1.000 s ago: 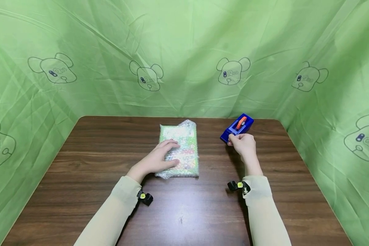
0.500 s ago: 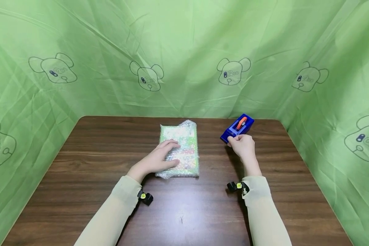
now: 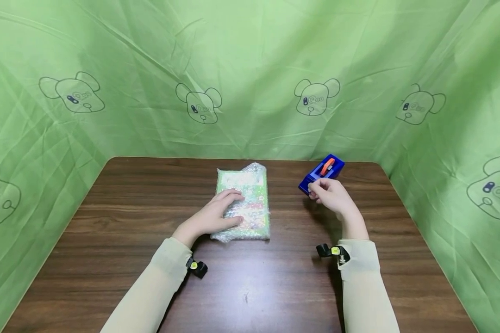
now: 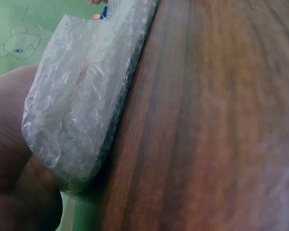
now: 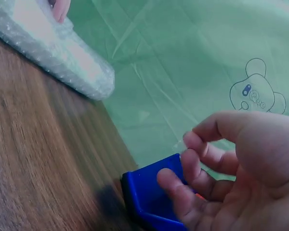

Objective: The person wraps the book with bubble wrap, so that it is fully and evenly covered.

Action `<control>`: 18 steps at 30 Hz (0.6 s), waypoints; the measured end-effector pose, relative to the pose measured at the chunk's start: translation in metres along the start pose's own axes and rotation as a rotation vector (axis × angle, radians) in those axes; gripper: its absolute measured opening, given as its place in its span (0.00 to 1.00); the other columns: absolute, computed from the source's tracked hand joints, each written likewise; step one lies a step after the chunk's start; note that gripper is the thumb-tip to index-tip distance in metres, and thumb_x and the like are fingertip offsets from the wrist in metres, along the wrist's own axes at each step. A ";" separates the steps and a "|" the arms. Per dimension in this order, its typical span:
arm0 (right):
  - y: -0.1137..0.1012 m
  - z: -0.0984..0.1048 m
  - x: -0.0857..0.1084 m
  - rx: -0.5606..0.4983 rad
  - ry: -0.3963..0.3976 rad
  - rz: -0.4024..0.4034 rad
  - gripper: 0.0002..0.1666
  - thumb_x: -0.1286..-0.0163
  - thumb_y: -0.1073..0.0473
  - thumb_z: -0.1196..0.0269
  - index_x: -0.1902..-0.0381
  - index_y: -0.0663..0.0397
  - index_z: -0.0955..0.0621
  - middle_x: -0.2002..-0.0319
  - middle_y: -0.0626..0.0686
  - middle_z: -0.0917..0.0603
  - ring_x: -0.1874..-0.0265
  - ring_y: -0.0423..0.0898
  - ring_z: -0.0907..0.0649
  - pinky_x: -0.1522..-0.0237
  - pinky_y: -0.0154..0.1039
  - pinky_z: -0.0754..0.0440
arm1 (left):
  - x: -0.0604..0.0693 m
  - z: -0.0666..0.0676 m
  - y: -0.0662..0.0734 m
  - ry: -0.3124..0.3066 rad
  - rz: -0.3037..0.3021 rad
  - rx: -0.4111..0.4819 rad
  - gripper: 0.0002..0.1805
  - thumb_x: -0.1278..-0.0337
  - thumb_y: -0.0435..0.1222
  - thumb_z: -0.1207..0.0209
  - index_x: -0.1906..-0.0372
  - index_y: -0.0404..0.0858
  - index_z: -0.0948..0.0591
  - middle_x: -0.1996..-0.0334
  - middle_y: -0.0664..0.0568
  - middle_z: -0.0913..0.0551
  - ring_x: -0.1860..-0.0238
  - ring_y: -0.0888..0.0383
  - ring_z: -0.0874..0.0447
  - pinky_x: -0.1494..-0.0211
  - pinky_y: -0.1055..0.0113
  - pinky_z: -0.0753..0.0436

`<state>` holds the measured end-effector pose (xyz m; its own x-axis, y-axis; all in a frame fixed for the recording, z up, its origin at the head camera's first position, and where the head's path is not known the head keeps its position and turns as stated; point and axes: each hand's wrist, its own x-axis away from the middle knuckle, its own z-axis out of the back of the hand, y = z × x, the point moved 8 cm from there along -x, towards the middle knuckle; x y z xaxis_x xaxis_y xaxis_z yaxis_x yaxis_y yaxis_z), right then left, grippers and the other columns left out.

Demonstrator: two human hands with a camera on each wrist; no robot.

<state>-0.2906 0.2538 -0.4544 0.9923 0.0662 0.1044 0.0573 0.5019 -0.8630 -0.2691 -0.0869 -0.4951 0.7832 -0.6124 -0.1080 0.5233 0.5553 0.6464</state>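
Note:
A flat green item in bubble wrap [image 3: 253, 203] lies on the table, its printed front blurred by the wrap. My left hand [image 3: 210, 215] rests on its left half with fingers and thumb spread; in the left wrist view the end of the wrap [image 4: 82, 106] bulges beside that hand. My right hand [image 3: 331, 196] is at the near end of a blue tape dispenser [image 3: 321, 174], which carries an orange core. Thumb and index finger pinch together, and a faint sliver of clear tape [image 5: 179, 144] shows at their tips. The other fingers curl loosely over the dispenser's end.
The brown wooden table [image 3: 129, 277] has the dispenser near its back right edge. Green cloth [image 3: 250, 69] with printed bear heads hangs closely behind and on both sides. Small black cameras sit on both wrists.
The right wrist has swung to the right and its fingers have lifted slightly from the dispenser's end. The left hand, wrapped item and dispenser stay put.

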 end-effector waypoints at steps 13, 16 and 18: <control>-0.018 -0.003 -0.002 -0.097 0.056 0.136 0.15 0.22 0.59 0.28 0.52 0.69 0.13 0.60 0.66 0.09 0.64 0.46 0.10 0.60 0.36 0.12 | 0.000 -0.001 -0.003 0.003 0.005 0.009 0.35 0.29 0.50 0.30 0.23 0.44 0.24 0.19 0.48 0.32 0.15 0.45 0.41 0.15 0.43 0.38; -0.020 -0.004 -0.002 -0.116 0.066 0.146 0.13 0.24 0.61 0.27 0.53 0.70 0.12 0.62 0.63 0.09 0.67 0.44 0.11 0.64 0.34 0.12 | 0.000 -0.002 -0.003 0.004 0.003 0.008 0.35 0.29 0.50 0.30 0.23 0.44 0.24 0.19 0.48 0.32 0.15 0.45 0.41 0.14 0.43 0.38; -0.021 -0.004 -0.002 -0.126 0.070 0.151 0.13 0.24 0.63 0.27 0.53 0.71 0.12 0.64 0.61 0.09 0.68 0.45 0.11 0.65 0.34 0.12 | 0.000 -0.002 -0.003 0.004 0.001 0.009 0.35 0.29 0.50 0.30 0.23 0.44 0.24 0.19 0.48 0.32 0.16 0.45 0.41 0.14 0.43 0.38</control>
<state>-0.2932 0.2395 -0.4388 0.9956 0.0701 -0.0619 -0.0840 0.3790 -0.9216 -0.2703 -0.0877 -0.4986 0.7847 -0.6099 -0.1103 0.5199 0.5507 0.6530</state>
